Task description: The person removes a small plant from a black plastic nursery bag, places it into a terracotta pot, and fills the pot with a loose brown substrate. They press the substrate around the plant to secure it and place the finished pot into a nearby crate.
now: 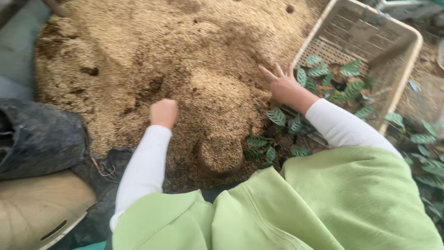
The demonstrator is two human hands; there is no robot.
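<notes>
Husk mix (185,55), tan and crumbly, lies in a broad heap ahead of the person, and both hands rest on it, well apart. The left hand (163,112) is curled into a fist, pressed into the heap; whether it grips any is hidden. The right hand (282,85) lies flat with fingers spread at the heap's edge. A small brown pot (220,159), filled with the mix, stands between the arms. Striped-leaf plants (286,125) sit just beside the right wrist, more in a beige crate (407,60).
</notes>
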